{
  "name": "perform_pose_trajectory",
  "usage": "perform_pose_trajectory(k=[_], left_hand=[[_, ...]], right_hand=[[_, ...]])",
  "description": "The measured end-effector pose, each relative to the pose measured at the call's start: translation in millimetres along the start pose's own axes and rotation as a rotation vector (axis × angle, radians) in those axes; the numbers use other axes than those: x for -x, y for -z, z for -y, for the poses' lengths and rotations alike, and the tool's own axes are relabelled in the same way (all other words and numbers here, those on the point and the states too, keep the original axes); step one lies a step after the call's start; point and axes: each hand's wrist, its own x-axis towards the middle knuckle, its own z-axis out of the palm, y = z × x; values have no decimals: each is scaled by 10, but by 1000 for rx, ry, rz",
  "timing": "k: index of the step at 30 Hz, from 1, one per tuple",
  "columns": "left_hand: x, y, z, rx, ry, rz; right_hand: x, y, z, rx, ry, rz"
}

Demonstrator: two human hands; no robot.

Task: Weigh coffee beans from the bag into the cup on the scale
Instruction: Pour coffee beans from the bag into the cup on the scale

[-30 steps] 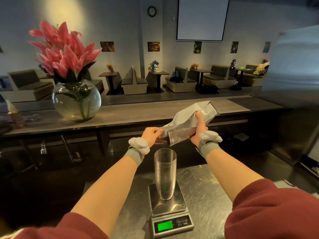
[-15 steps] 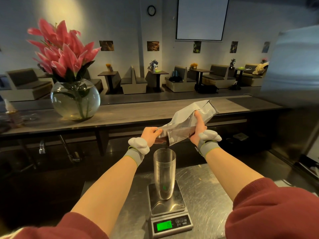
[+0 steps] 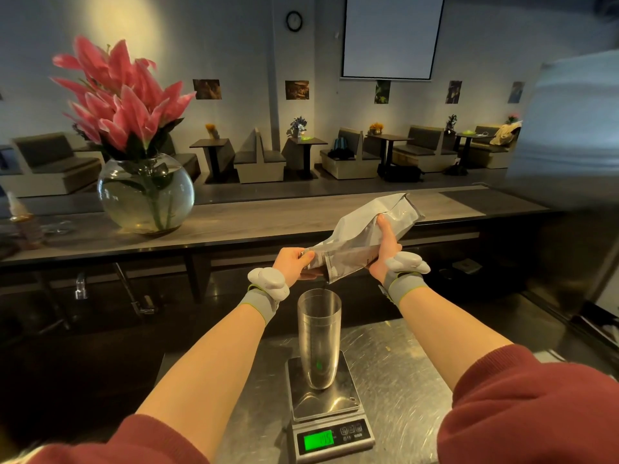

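A silver-grey coffee bag (image 3: 361, 236) is held tilted, its open mouth down and to the left, just above a tall clear cup (image 3: 319, 339). My left hand (image 3: 294, 266) pinches the bag's mouth. My right hand (image 3: 385, 249) grips the bag's middle from below. A dark bean shows at the cup's rim below the bag's mouth. The cup stands upright on a steel scale (image 3: 326, 405) with a lit green display, and a few dark beans seem to lie at its bottom.
The scale sits on a steel counter (image 3: 402, 370). Behind it runs a wooden bar top (image 3: 254, 222) with a round glass vase of pink lilies (image 3: 145, 192) at left. A large blurred grey machine (image 3: 569, 155) stands close on the right.
The bag's mouth has dipped slightly lower over the cup, and a bean is now falling from it. Both hands keep their hold.
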Motion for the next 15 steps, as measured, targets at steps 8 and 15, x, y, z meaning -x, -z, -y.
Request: perform_pose_trajectory(k=[8, 15], left_hand=[[-16, 3, 15, 0, -3, 4], [-17, 22, 10, 15, 0, 6]], right_hand=[[21, -25, 17, 80, 22, -41], [-18, -36, -7, 103, 14, -52]])
